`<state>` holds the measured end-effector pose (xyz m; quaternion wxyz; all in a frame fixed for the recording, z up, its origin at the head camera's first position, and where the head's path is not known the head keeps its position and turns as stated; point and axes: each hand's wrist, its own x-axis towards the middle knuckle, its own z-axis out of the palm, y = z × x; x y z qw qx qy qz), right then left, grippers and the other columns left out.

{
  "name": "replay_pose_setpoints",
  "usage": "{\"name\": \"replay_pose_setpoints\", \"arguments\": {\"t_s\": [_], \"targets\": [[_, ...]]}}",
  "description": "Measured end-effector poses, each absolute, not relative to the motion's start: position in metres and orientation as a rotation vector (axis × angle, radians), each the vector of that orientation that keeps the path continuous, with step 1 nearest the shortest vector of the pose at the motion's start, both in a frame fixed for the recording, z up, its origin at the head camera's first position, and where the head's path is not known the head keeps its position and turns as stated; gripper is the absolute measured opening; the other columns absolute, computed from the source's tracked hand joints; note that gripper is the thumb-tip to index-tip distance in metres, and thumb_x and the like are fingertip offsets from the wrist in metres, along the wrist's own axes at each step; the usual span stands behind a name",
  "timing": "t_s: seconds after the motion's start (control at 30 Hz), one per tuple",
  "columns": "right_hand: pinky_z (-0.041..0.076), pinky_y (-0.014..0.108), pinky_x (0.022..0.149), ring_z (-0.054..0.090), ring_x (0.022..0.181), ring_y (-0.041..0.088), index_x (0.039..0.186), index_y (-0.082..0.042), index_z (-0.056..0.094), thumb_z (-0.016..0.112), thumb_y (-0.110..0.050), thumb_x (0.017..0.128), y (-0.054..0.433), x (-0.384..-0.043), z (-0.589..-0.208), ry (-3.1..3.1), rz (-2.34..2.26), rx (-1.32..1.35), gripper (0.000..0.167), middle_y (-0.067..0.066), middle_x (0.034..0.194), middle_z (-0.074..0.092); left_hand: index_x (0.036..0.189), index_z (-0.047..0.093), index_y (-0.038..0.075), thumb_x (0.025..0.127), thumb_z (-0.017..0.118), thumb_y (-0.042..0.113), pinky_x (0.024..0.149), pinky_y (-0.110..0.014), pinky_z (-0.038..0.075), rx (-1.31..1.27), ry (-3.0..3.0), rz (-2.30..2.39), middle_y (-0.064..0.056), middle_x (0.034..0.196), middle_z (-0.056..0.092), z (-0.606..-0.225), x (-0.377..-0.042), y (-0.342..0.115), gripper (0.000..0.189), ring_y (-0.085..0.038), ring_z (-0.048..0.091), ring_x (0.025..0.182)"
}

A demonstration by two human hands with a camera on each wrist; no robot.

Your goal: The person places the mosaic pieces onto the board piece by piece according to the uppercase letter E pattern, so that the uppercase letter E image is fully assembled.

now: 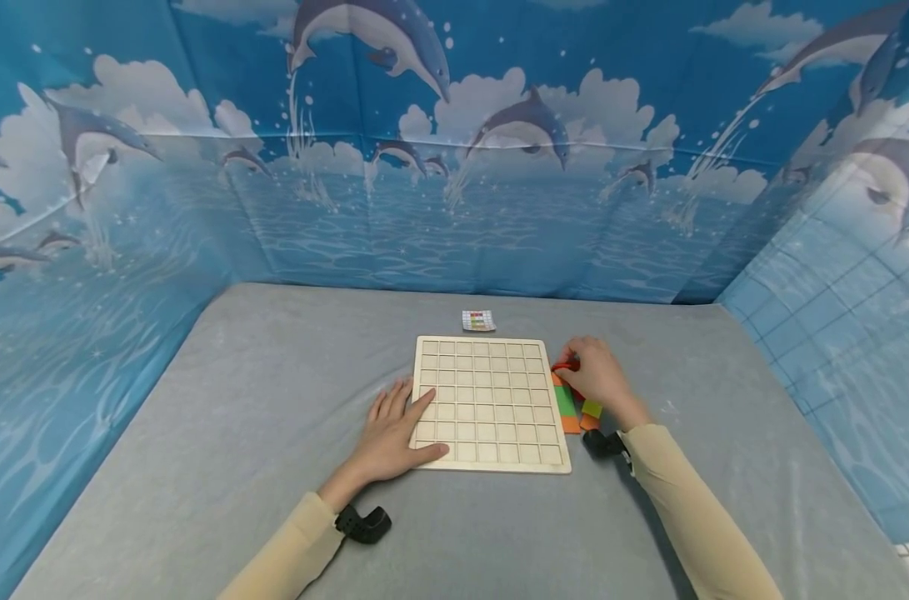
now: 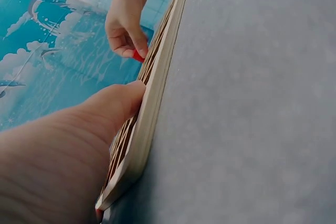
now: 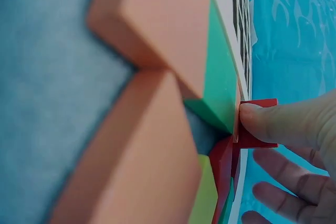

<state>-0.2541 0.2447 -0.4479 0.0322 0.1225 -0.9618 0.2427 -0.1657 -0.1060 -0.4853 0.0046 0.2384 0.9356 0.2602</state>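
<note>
A square wooden grid board (image 1: 491, 410) lies flat, its cells bare. My left hand (image 1: 388, 442) rests on the board's left edge, fingers spread and thumb on the near corner. Just past the right edge, my right hand (image 1: 598, 375) pinches a red block (image 3: 255, 140) between thumb and fingers. Beside the board under that hand lie a green block (image 1: 565, 402), an orange block (image 1: 571, 425) and a yellow block (image 1: 592, 408). Close up in the right wrist view, a second orange block (image 3: 142, 161) leans at an angle near the green one, with more red pieces behind, partly hidden.
A small card (image 1: 478, 321) printed with a coloured grid lies behind the board. Grey cloth (image 1: 274, 375) covers the table. A blue dolphin-print curtain (image 1: 454, 217) stands along the back and sides. Black bands with cameras (image 1: 364, 525) sit on both wrists.
</note>
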Motion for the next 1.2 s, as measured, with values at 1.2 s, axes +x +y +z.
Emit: {"name": "replay_pose_setpoints", "arguments": {"t_s": [1.2], "targets": [[0.049,0.033,0.068,0.06,0.073,0.015,0.091,-0.008,0.07,0.068,-0.004,0.088,0.121,-0.264,-0.448,-2.795,1.205,0.625,0.006,0.001,0.084,0.066,0.151,0.028,0.017,0.087,0.053,0.062,0.11,-0.047,-0.002,0.74,2.937,0.779,-0.019,0.155,0.011,-0.486,-0.167,-0.107,0.083,-0.031,0.001,0.142]]}}
